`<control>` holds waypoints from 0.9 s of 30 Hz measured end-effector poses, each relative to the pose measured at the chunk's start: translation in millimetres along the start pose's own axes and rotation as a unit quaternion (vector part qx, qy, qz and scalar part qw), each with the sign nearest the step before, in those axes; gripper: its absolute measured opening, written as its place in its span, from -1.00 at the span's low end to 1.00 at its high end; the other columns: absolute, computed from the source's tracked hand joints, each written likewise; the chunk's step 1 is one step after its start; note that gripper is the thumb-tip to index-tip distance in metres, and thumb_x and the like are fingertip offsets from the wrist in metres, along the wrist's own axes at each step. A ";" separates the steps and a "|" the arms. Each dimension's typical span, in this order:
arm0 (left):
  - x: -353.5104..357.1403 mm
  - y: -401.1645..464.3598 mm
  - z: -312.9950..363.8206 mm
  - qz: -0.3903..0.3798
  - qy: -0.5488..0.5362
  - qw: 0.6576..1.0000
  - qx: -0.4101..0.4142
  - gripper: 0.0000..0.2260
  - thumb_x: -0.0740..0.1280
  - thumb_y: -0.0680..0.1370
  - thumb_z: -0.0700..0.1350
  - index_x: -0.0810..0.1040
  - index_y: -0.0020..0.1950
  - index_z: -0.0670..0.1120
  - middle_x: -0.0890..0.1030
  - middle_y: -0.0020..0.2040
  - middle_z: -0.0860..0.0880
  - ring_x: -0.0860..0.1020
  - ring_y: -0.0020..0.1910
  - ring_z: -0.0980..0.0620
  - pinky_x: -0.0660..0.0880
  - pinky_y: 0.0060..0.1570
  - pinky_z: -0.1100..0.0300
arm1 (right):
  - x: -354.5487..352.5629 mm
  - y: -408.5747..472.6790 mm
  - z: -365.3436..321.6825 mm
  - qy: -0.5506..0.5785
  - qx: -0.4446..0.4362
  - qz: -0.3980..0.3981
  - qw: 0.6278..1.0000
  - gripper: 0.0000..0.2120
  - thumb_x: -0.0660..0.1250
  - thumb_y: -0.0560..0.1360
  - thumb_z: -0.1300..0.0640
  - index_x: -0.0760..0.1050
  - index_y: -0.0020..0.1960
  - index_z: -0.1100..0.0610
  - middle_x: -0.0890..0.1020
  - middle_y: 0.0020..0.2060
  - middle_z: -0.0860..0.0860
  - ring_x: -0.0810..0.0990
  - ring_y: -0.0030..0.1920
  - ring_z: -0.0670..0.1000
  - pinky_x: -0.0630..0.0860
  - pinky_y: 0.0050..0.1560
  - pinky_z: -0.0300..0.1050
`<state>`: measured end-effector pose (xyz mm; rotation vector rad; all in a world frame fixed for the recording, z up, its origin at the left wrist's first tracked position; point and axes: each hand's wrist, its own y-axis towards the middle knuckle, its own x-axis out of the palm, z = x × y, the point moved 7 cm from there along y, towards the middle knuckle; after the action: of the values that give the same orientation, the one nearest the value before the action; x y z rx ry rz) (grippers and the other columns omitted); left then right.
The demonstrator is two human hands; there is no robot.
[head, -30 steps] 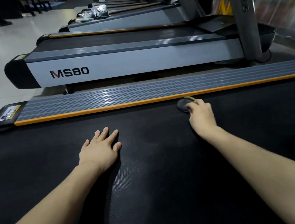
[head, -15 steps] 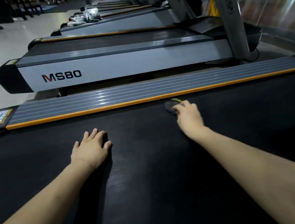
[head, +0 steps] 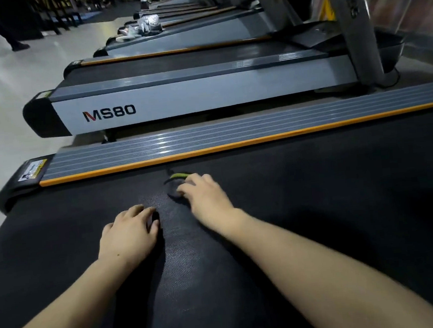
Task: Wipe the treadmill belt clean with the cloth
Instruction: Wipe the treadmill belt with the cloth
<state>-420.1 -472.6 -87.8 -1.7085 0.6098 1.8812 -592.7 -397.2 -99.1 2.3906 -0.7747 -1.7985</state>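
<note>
The fingers (head: 186, 190) of the right hand (head: 205, 198) are curling down over a small dark cloth (head: 173, 191) with a green edge, pressing and gripping it against the treadmill belt (head: 318, 207); the wad is mostly hidden under the hand, so how firmly it is held is hard to say. Since a second ago this hand is drawing the cloth away from the orange-trimmed side rail (head: 234, 138) and towards the middle of the belt, closer to the left hand (head: 130, 234). That hand is lying nearly flat on the belt with fingers loosely bent, holding nothing, and is bracing the body. The shift suggests a wiping stroke is running inward from the edge, so the strip beside the rail is probably done, while much of the belt is likely still waiting.
</note>
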 end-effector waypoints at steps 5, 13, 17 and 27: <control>5.5 -7.3 17.8 -0.023 -0.001 0.999 0.024 -0.59 0.09 0.63 0.20 0.31 0.49 0.24 0.32 0.51 0.15 0.27 0.50 0.02 0.33 0.36 -0.04 | -78.0 -55.2 169.2 -0.095 0.191 0.091 0.973 -0.76 0.28 0.56 0.16 0.59 0.15 -0.08 0.53 0.13 0.04 0.47 0.04 0.24 0.51 0.09 0.11; 20.2 -4.3 14.2 -0.061 -0.017 0.998 0.030 -0.53 0.08 0.65 0.19 0.19 0.56 0.17 0.16 0.60 0.11 0.11 0.59 0.01 0.23 0.47 0.03 | -29.6 -21.5 60.0 -0.092 0.230 0.100 0.964 -0.76 0.30 0.44 0.21 0.61 0.05 -0.01 0.55 0.04 0.09 0.47 -0.01 0.22 0.46 0.06 0.10; 24.4 -4.7 14.0 -0.048 -0.030 0.998 0.016 -0.50 0.12 0.63 0.19 0.23 0.54 0.05 0.15 0.62 0.07 0.11 0.59 0.01 0.22 0.49 0.02 | 16.8 -10.3 -43.1 0.002 0.046 0.007 0.999 -0.78 0.32 0.49 0.20 0.57 0.09 0.01 0.52 0.15 0.07 0.43 0.05 0.22 0.43 0.13 0.11; 28.4 -6.5 11.7 -0.027 -0.031 0.999 0.030 -0.53 0.10 0.64 0.18 0.30 0.50 0.03 0.21 0.60 0.06 0.15 0.58 -0.01 0.22 0.48 0.02 | -103.2 -104.7 186.9 -0.093 0.270 0.124 0.950 -0.78 0.25 0.59 0.19 0.58 0.19 0.04 0.51 0.18 0.08 0.43 0.08 0.23 0.46 0.15 0.13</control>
<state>-426.7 -457.9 -114.7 -1.6066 0.5828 1.8533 -746.2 -215.6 -102.4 2.2641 -1.7001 -1.9076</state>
